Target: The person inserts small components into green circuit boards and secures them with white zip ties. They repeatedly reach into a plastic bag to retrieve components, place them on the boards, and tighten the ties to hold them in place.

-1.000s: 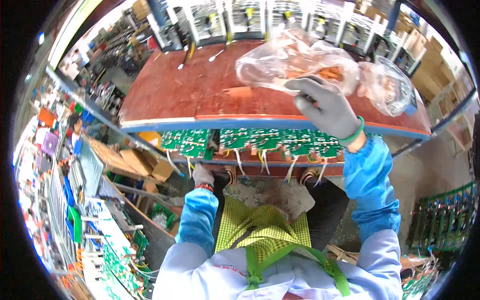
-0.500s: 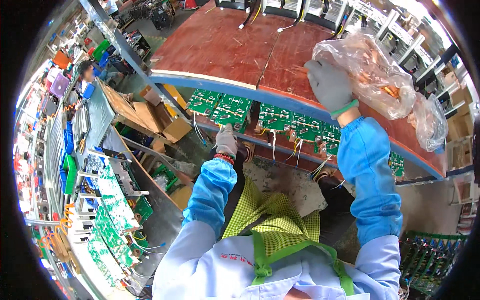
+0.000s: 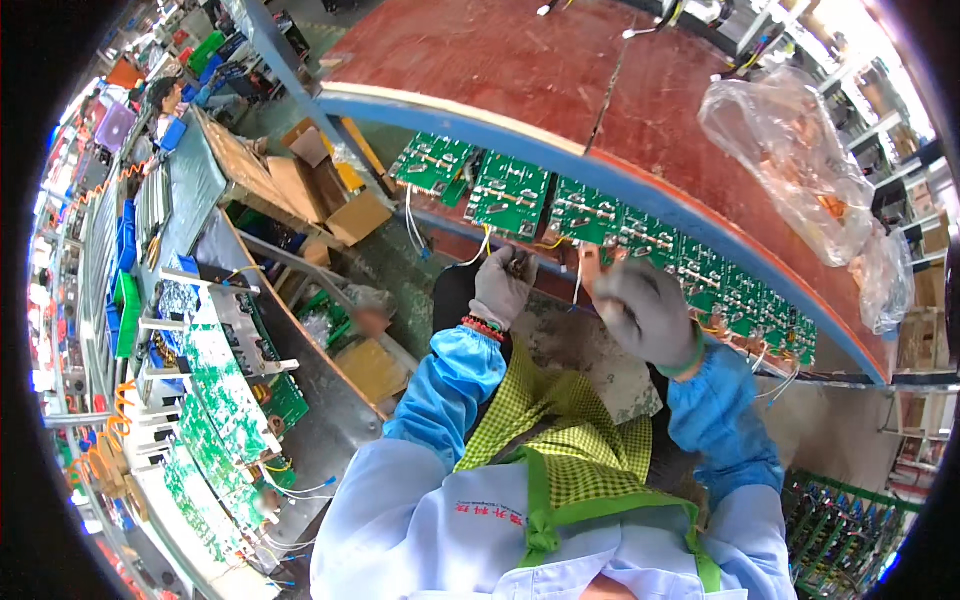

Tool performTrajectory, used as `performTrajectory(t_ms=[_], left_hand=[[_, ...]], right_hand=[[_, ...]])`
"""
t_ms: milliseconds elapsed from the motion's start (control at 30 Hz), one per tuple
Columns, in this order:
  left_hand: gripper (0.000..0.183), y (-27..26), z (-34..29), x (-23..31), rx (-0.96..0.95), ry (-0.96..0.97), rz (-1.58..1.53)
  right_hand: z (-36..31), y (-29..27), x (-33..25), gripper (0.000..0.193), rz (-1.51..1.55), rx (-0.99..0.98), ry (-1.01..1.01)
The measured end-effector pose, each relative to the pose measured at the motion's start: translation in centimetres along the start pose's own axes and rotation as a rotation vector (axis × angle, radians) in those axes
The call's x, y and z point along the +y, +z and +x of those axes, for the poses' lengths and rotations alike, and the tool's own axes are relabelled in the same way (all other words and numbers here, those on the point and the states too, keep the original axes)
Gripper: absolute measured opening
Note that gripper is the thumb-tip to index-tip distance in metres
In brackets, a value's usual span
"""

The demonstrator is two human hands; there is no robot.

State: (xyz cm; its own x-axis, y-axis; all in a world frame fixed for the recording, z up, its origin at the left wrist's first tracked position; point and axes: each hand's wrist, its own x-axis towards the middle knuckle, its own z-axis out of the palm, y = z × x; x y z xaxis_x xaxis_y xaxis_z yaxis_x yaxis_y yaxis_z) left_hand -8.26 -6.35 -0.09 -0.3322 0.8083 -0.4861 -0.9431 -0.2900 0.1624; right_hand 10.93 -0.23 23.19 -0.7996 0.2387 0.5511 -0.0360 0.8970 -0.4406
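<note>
Mid-frame, below green circuit boards [image 3: 508, 195], the left hand [image 3: 499, 292] curls its fingers, grip unclear; the blurred right hand [image 3: 647, 312] has a copper-coloured piece [image 3: 589, 266] at its fingers, whether clamped I cannot tell.

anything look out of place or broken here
Nothing looks clearly spilled or damaged; merely untidy: a crumpled clear plastic bag sprawls on the red tabletop, and thin white wires dangle from the green rectangular circuit boards.
</note>
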Motion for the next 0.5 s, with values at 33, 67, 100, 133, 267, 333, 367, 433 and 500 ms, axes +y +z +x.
performTrajectory(t_ms=[33,67,100,133,267,333,367,433,500], left_hand=[[0.018,-0.8,0.2,0.0,0.01,-0.037,-0.08],[0.018,-0.9,0.1,0.0,0.004,-0.049,-0.05],[0.017,-0.5,-0.1,0.3,-0.009,-0.057,-0.02],[0.017,-0.2,-0.5,0.7,-0.015,-0.056,0.008],[0.021,0.2,-1.4,0.2,-0.073,-0.026,0.147],[0.019,0.7,-1.4,0.1,-0.076,-0.042,0.134],[0.019,0.4,-1.0,0.1,-0.115,-0.053,0.105],[0.02,-0.2,-0.4,-0.2,-0.109,-0.072,0.093],[0.021,-1.5,0.4,-0.1,-0.138,-0.083,0.132]], right_hand=[[-0.4,2.1,0.9,0.01,0.07,0.049,0.157],[-0.5,3.9,2.3,0.011,0.132,0.094,0.312],[-0.4,5.3,4.1,0.013,0.145,0.126,0.316],[0.0,6.5,5.2,0.012,0.224,0.129,0.386],[1.2,9.9,7.9,0.013,0.338,0.124,0.594],[1.6,11.2,9.1,0.012,0.301,0.131,0.562],[2.3,11.5,9.0,0.013,0.4,0.144,0.601],[2.6,11.9,8.9,0.013,0.397,0.101,0.674],[3.0,12.4,9.1,0.013,0.404,0.081,0.708]])
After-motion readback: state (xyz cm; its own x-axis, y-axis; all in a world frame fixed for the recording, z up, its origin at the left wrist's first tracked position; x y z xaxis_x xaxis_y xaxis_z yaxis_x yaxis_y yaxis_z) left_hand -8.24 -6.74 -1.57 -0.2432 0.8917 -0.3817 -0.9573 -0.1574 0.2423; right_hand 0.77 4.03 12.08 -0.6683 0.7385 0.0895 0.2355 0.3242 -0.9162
